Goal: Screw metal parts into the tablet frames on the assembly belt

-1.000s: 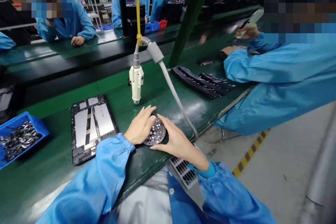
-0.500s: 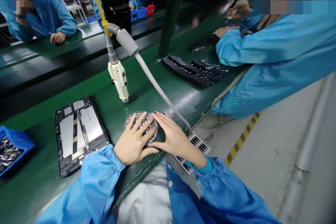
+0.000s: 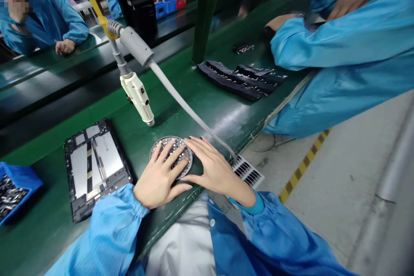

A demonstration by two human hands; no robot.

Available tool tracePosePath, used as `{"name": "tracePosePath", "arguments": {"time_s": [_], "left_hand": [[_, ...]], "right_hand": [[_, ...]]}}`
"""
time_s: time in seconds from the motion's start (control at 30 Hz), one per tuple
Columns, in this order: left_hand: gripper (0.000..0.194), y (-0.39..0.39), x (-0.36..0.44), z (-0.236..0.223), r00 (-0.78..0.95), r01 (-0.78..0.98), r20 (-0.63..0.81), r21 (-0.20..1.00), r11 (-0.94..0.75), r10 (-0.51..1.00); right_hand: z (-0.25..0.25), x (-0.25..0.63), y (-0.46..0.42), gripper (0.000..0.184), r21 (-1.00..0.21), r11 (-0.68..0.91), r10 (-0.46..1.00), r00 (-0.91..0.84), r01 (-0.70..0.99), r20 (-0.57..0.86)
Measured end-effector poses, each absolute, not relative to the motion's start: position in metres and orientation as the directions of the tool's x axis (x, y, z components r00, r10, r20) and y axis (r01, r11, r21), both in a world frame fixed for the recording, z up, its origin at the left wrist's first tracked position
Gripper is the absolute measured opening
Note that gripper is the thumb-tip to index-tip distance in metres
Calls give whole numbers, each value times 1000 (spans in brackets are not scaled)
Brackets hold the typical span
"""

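Observation:
A round metal plate [image 3: 186, 151] dotted with small holes or bright bits lies on the green bench [image 3: 174, 120]. My left hand [image 3: 157, 181] rests flat over it, fingers spread across its surface. Around the plate's right rim curves my right hand [image 3: 213, 166], fingers stretched out and thumb apart, the tips at the edge. Left of my hands is an opened tablet-like device [image 3: 111, 155] with silver panels and a dark strip. A cream electric screwdriver [image 3: 138, 97] hangs point down beyond the plate, touching neither hand.
A blue bin [image 3: 30, 177] of small metal parts stands far left. The grey cable [image 3: 181, 99] slants down to the bench edge. Black strips [image 3: 239, 79] with shiny bits lie beyond it. A co-worker's blue sleeve [image 3: 304, 45] reaches in at right; another person sits across the bench.
The view has shifted slightly, so the screwdriver and device appear further left. Both hands keep nearly the same pose on the plate.

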State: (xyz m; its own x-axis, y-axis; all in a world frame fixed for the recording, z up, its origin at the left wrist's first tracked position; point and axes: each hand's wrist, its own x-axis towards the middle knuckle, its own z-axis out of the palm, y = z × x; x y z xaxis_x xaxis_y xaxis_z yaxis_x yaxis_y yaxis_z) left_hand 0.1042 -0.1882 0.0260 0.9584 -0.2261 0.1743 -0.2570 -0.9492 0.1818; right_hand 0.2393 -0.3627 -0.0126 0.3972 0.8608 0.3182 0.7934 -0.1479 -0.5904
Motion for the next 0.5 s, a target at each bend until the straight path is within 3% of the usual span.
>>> {"name": "tracePosePath", "arguments": {"time_s": [0.33, 0.5], "left_hand": [[58, -183, 81, 26, 936, -311, 204, 92, -946, -288], [42, -172, 47, 49, 943, -221, 265, 55, -974, -200]], "right_hand": [[-13, 239, -364, 97, -568, -155, 863, 390, 809, 320], [3, 253, -357, 113, -553, -68, 933, 249, 831, 260]]}}
